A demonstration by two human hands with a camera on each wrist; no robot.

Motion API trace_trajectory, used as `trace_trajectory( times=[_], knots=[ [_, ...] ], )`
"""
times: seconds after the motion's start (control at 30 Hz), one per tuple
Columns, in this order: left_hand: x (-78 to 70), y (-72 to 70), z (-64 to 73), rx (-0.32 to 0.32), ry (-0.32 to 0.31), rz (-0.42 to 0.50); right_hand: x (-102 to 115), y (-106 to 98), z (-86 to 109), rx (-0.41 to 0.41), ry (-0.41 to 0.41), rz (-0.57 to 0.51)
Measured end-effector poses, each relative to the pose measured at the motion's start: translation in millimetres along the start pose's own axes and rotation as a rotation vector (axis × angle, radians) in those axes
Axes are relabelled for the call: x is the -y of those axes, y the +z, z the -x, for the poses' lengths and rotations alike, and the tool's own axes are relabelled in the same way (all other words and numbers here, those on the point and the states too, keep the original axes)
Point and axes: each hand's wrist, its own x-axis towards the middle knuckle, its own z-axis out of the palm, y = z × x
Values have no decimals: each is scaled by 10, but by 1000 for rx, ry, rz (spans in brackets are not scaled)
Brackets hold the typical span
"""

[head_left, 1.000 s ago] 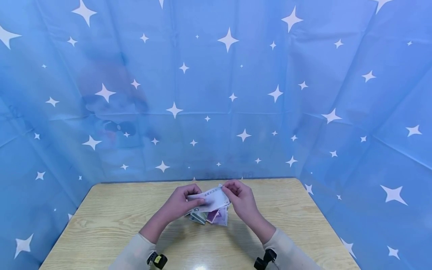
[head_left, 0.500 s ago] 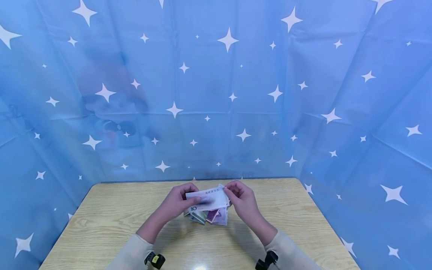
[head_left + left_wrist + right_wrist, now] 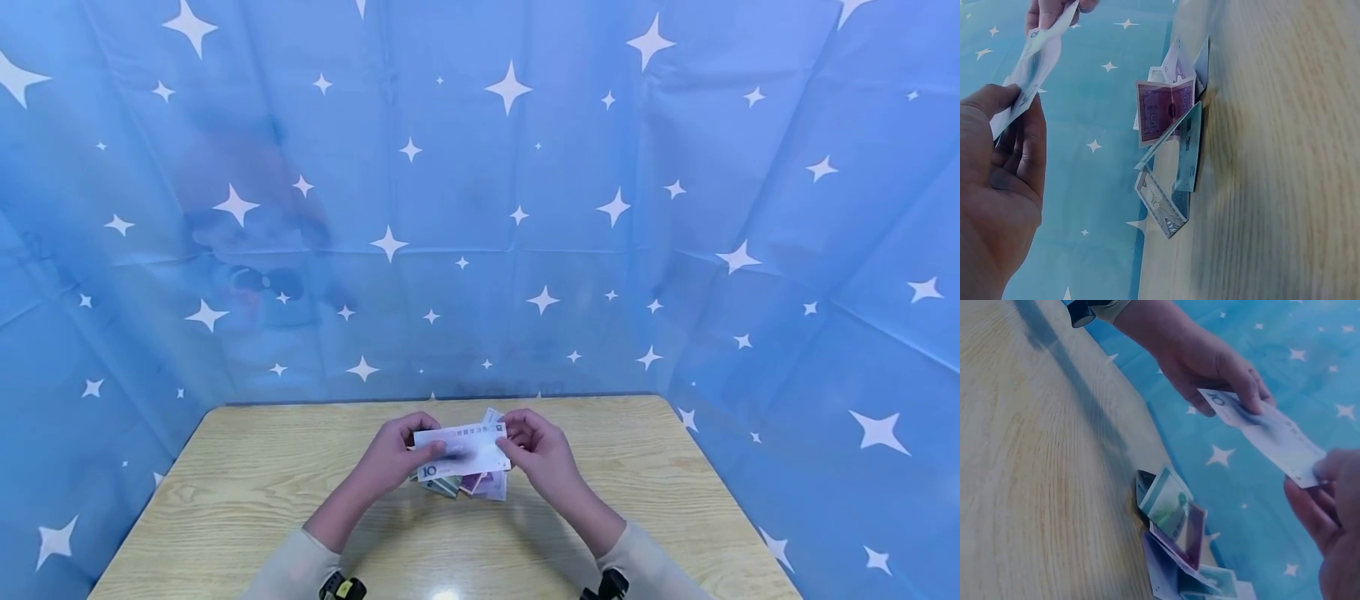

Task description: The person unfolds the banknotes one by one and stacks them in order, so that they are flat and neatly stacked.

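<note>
Between both hands a pale banknote (image 3: 471, 454) marked 10 is stretched nearly flat above the table. My left hand (image 3: 401, 454) pinches its left end, thumb on top and fingers beneath. At the other end my right hand (image 3: 542, 450) pinches the note near its right edge. Below it on the tabletop lies a loose pile of creased banknotes, partly covered in the head view. In the left wrist view the pile shows a purple-red folded note (image 3: 1161, 112), a green one (image 3: 1190, 150) and a greyish one (image 3: 1159, 203). The right wrist view shows a green note (image 3: 1169, 503) on top.
The pile rests on a light wooden table (image 3: 247, 483) with a rounded far edge. Blue curtains (image 3: 450, 192) with white stars stand behind and at both sides. Each wrist wears a small black camera (image 3: 342, 587).
The 10 note has been straightened and turned flatter, with its printed face now fully showing. My right hand has shifted slightly down and its thumb now lies on the note's right end.
</note>
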Motion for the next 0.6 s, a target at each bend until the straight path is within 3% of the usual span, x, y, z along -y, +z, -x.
trace_trajectory(
  times=[0.27, 0.6],
  knots=[
    [13, 43, 71, 23, -30, 27, -13, -18, 86, 61, 51, -8],
    [35, 26, 155, 75, -73, 92, -42, -1, 169, 69, 141, -47]
  ],
)
